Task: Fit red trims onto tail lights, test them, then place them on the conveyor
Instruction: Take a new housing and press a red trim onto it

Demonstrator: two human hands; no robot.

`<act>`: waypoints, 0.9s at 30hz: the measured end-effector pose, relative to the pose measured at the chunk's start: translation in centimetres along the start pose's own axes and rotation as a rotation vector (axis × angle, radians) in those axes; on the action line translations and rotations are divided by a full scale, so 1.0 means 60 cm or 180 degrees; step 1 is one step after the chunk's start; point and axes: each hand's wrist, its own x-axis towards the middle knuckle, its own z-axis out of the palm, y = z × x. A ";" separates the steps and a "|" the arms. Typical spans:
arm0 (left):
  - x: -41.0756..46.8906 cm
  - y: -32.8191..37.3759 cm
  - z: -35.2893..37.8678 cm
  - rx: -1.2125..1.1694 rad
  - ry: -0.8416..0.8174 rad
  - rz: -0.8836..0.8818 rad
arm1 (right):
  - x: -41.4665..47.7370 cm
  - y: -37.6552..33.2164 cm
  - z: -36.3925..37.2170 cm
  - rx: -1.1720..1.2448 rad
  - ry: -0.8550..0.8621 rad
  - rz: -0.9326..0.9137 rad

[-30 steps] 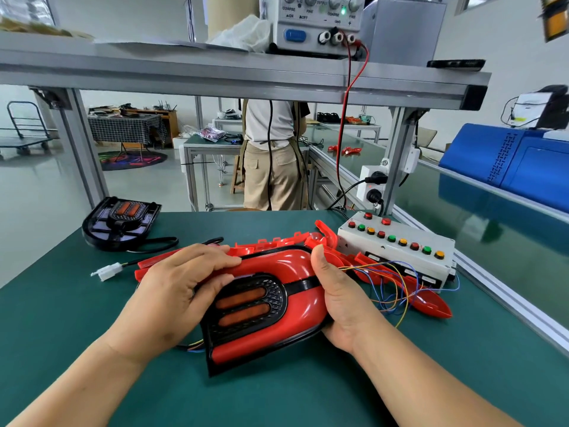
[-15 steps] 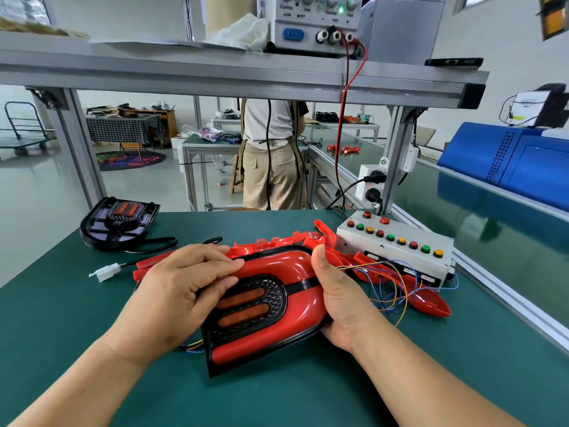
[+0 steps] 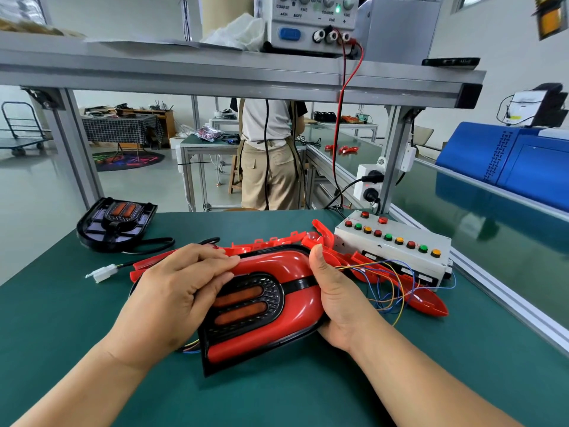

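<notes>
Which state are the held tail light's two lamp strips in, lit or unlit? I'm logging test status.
Unlit, it seems: both strips on the tail light look dull orange with no glow, while left hand and right hand grip it.

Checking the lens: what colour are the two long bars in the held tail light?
Orange-red bars, set in black mesh; head view.

Both hands grip a black tail light (image 3: 246,306) with a glossy red trim (image 3: 295,306) fitted on it, near the green counter's (image 3: 61,318) front edge: left hand (image 3: 172,300) flat over its left side, right hand (image 3: 338,300) clasping its right end.
</notes>
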 end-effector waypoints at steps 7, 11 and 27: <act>0.000 -0.004 0.000 -0.0064 0.0095 0.0036 | 0.000 -0.001 0.000 0.0025 -0.0076 0.0029; -0.001 -0.003 0.001 -0.0083 0.0019 0.0056 | -0.001 -0.001 0.000 0.0013 -0.0061 0.0037; -0.001 -0.007 -0.002 -0.0192 -0.0319 -0.0088 | -0.001 -0.002 -0.003 0.0114 0.0278 0.0095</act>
